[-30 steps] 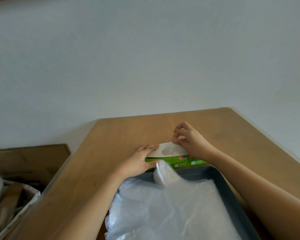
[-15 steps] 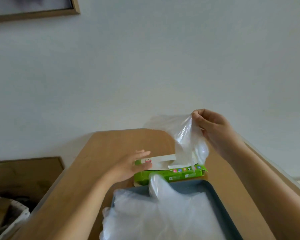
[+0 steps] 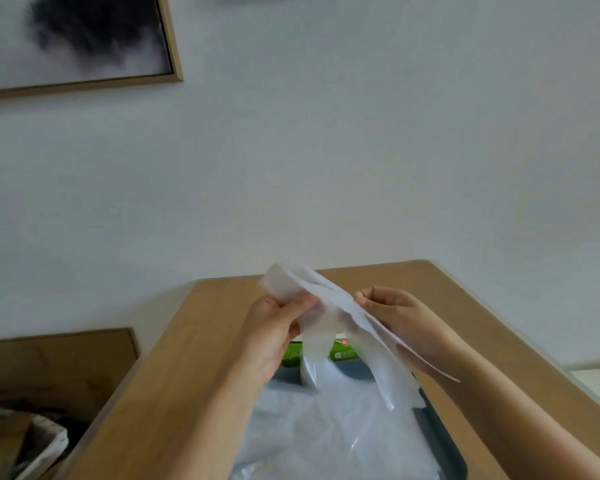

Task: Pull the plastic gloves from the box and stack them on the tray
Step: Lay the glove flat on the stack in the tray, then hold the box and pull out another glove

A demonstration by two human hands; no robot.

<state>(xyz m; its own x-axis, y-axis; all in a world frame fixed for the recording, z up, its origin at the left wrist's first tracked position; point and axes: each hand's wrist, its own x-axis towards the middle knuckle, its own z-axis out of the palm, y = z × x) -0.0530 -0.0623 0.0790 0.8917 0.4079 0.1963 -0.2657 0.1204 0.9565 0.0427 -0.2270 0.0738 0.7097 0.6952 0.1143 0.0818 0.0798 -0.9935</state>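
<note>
Holding one glove (image 3: 326,297) up over the table (image 3: 194,375), head view: left hand (image 3: 274,327) and right hand (image 3: 395,317) each pinch an edge, fingers curled on the film; glove is clear of the green box (image 3: 345,353), not yet on the tray (image 3: 442,438); a thick pile of gloves (image 3: 333,431) already lies there, so judged well along; what is left in the box cannot be seen; half a second back the left hand lay flat on the box and the right alone lifted the glove
</note>
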